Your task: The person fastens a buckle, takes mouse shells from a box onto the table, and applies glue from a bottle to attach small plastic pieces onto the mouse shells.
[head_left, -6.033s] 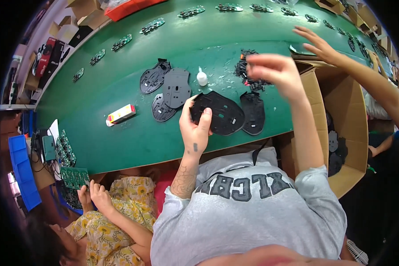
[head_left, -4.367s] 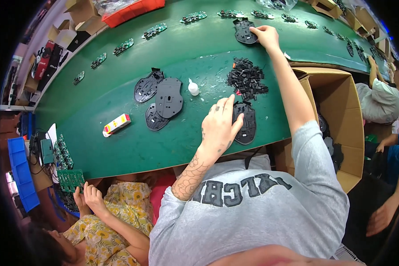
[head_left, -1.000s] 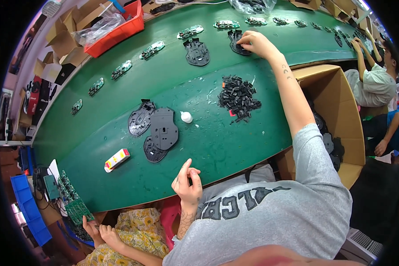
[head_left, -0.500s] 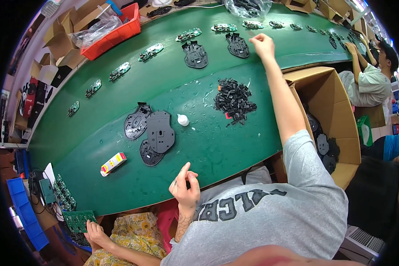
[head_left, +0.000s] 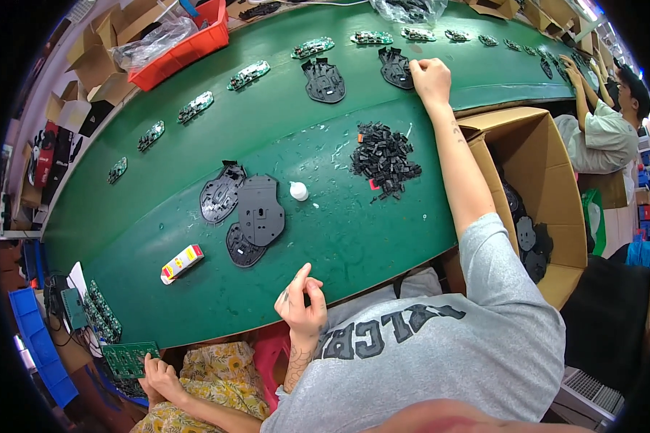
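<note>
Across a green surface [head_left: 368,245], a person leans forward with the right arm stretched toward the far side. The right hand [head_left: 431,81] has its fingers curled tightly together at the right edge of a black plastic shell [head_left: 396,69]; whether it touches the shell or pinches something small cannot be told. The left hand [head_left: 302,303] is raised over the near edge, half open with the index finger extended, and nothing is seen in it.

Left of that shell lies a second black shell [head_left: 325,80]. Both sit just in front of a curving row of green circuit boards [head_left: 313,47].

As far as can be judged, the work is partway along: two shells are laid out by the row, and no board is seen seated in either. Apart from them, nearer the person, a smooth grey panel [head_left: 261,211] overlaps two black pieces [head_left: 222,193], and more dark pieces [head_left: 526,234] lie in a cardboard box [head_left: 552,166] at right.

Between these groups are a small white bottle [head_left: 299,191] and a heap of little black parts [head_left: 384,159].
</note>
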A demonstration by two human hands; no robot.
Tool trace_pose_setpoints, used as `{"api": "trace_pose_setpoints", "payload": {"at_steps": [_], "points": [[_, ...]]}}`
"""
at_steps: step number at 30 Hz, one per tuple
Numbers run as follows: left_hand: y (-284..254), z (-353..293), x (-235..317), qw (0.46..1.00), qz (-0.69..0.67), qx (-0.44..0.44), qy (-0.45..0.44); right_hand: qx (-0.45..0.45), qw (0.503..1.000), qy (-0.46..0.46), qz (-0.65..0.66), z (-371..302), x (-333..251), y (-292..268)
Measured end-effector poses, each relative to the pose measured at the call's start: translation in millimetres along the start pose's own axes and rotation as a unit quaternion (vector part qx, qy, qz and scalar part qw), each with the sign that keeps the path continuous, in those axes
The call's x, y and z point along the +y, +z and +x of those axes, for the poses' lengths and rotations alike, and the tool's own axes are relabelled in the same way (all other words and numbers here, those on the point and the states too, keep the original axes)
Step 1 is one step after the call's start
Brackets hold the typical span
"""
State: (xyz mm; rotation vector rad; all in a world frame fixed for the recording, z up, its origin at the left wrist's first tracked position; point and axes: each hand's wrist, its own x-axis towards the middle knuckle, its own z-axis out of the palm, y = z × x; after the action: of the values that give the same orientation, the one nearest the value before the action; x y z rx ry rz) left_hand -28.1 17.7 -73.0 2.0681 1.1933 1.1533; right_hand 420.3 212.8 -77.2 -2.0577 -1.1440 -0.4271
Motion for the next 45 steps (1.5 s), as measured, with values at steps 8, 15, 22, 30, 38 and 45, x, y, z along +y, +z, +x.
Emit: {"api": "trace_pose_setpoints", "payload": {"at_steps": [8,15,22,30,38,45], "points": [[0.8,1.5,0.2,1.0,-0.008,0.002,0.006,-0.079,0.992,0.009,0.094,-0.3,8.5,-5.3],[-0.5,-0.4,0.2,1.0,-0.01,0.011,0.014,-0.162,0.985,-0.041,0.047,24.0,20.1,-14.0],[1.3,-0.4,-0.3,1.0,-0.006,0.012,0.012,-0.129,0.982,-0.102,0.093,9.2,29.3,-9.9],[3.0,0.1,-3.2,1.0,-0.008,0.016,0.024,-0.118,0.965,0.052,0.226,8.1,39.2,-6.1],[1.0,0.3,-1.1,0.999,0.002,0.025,0.028,-0.069,0.993,-0.09,0.032,-3.0,25.0,-3.8],[-3.7,3.4,3.6,0.999,-0.047,0.007,-0.021,-0.096,0.982,-0.126,-0.104,-3.7,29.6,-10.7]]}}
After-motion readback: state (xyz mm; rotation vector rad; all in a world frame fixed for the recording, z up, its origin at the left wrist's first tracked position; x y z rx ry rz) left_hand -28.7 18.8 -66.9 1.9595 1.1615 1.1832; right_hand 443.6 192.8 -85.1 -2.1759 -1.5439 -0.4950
